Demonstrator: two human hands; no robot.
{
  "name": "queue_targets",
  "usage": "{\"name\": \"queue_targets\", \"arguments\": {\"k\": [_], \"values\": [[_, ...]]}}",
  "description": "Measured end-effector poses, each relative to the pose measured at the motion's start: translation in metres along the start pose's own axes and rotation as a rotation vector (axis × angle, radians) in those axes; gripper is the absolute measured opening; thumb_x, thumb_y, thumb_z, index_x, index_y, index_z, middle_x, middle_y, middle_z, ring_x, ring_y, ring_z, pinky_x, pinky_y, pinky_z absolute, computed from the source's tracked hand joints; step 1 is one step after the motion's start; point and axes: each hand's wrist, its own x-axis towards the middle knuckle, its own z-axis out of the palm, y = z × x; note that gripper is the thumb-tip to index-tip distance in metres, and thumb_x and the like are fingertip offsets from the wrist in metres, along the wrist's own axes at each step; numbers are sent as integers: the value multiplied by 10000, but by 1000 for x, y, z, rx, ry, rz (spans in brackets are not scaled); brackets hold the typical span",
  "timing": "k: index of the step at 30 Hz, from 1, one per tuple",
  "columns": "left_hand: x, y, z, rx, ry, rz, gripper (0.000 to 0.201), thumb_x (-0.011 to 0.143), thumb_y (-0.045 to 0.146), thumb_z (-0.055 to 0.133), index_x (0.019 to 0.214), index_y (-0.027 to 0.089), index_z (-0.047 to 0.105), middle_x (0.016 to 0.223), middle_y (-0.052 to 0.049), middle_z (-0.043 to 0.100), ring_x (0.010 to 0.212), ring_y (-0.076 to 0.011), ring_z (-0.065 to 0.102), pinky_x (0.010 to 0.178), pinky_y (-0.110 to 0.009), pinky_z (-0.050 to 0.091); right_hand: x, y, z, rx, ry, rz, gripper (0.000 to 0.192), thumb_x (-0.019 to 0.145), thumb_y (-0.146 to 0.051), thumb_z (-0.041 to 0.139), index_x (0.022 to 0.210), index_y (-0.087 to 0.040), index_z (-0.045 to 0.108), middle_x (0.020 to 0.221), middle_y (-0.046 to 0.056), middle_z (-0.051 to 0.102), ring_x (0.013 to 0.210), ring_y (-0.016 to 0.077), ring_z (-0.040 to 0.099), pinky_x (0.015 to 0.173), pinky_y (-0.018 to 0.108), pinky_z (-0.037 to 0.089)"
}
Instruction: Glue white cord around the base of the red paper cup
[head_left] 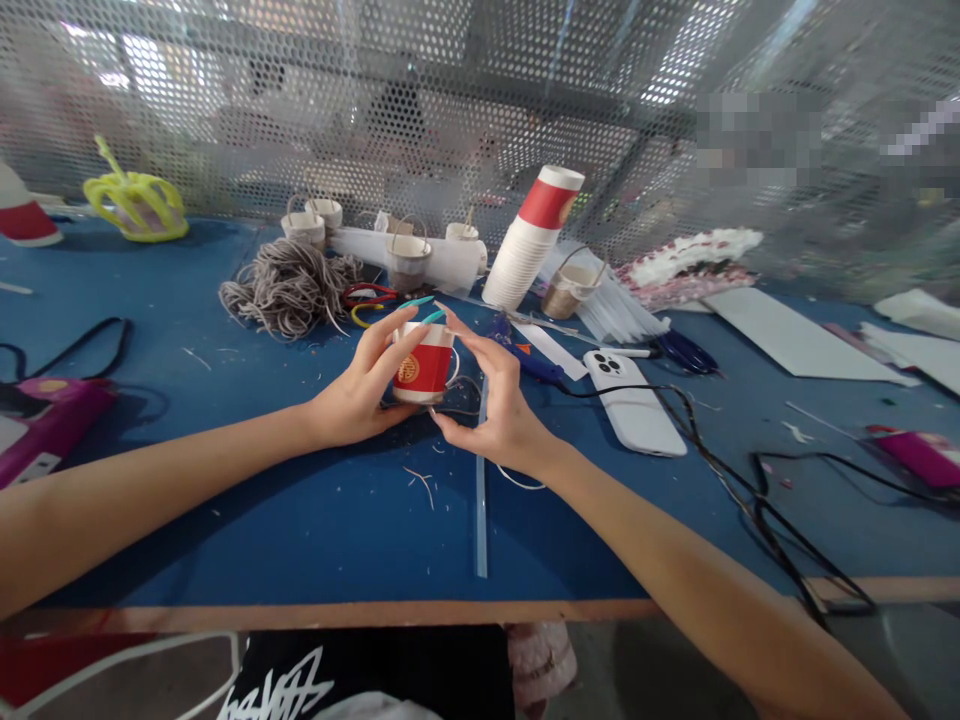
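Observation:
A red and white paper cup (431, 370) is between my two hands, just above or on the blue table. My left hand (364, 385) grips its left side, fingers over the top and thumb low. On the other side my right hand (495, 400) curls round the cup, fingertips at the rim and thumb by the base. A pale cord (454, 370) shows along the cup's right side. Beneath my right hand lies a clear glue stick (481, 520). Grey yarn (289, 285) is heaped beyond my left hand, with red-handled scissors (369, 293) beside it.
A leaning stack of paper cups (525, 245) stands behind the hands, near small yarn-wrapped cup baskets (409, 260). To the right are a white phone (634, 405), a blue glue gun (536, 365), black cables (697, 440) and white card (802, 335). A yellow basket (139, 205) sits far left.

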Motion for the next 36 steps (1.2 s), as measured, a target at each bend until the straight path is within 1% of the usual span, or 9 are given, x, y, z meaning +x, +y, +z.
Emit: {"name": "queue_targets", "arguments": {"k": [2, 4, 7, 9, 12, 17, 23, 28, 36], "values": [[0, 0, 1, 13, 44, -29, 918, 836, 258, 710, 1552, 312, 138, 1493, -170, 311, 1416, -357, 355, 1114, -587, 426, 1, 0, 2, -72, 48, -56, 826, 774, -98, 666, 1430, -310, 210, 1527, 141, 362, 1480, 330, 317, 1186, 635, 311], [1, 0, 1, -4, 80, -104, 921, 833, 281, 719, 1550, 287, 140, 1443, -172, 343, 1381, -345, 392, 1083, -566, 469, 2, 0, 2, -156, 132, -121, 795, 767, -114, 691, 1406, -297, 254, 1437, 153, 450, 1407, 349, 422, 1131, 650, 372], [0, 0, 0, -94, 97, -235, 946, 810, 320, 745, 1543, 297, 146, 1433, -165, 336, 1360, -341, 413, 1019, -517, 537, 3, -1, -1, -266, 208, -163, 720, 766, -150, 719, 1350, -302, 326, 1257, 119, 566, 1212, 319, 586, 1000, 600, 488], [-2, -1, 0, -161, 97, -279, 954, 795, 332, 758, 1538, 314, 159, 1434, -156, 329, 1361, -342, 413, 1006, -494, 551, 3, -3, -4, -302, 206, -165, 672, 779, -157, 714, 1323, -308, 348, 1177, 94, 603, 1110, 291, 632, 934, 563, 522], [-3, -3, 1, -228, 102, -285, 934, 792, 346, 761, 1531, 329, 191, 1419, -146, 334, 1358, -343, 415, 1008, -485, 551, 3, -5, -6, -318, 172, -175, 621, 801, -155, 695, 1306, -294, 362, 1124, 83, 626, 1047, 273, 645, 923, 547, 523], [-2, -3, 1, -302, 87, -271, 913, 788, 364, 768, 1522, 347, 224, 1418, -134, 331, 1380, -344, 388, 1027, -483, 542, 2, -8, -6, -389, 140, -174, 563, 833, -170, 652, 1304, -307, 376, 1083, 66, 624, 1014, 259, 634, 938, 542, 511], [-3, -3, 1, -332, 96, -301, 922, 770, 361, 786, 1514, 360, 240, 1427, -127, 334, 1363, -341, 407, 1021, -490, 548, 0, -9, -6, -369, 176, -117, 575, 818, -199, 673, 1308, -297, 387, 1118, 75, 634, 1042, 273, 628, 887, 507, 524], [-2, -2, 0, -341, 72, -307, 914, 777, 340, 779, 1516, 363, 242, 1407, -125, 335, 1368, -350, 401, 1029, -520, 536, 3, -14, -5, -366, 171, -204, 577, 820, -118, 670, 1300, -283, 394, 1115, 63, 672, 1042, 244, 659, 995, 525, 485], [-1, -2, -1, -377, 57, -363, 935, 737, 301, 810, 1504, 342, 277, 1382, -118, 353, 1351, -347, 421, 1035, -538, 524, 2, -16, -4, -347, 134, -172, 589, 840, -91, 651, 1317, -325, 394, 1111, 22, 708, 1040, 236, 668, 1013, 548, 472]]}}
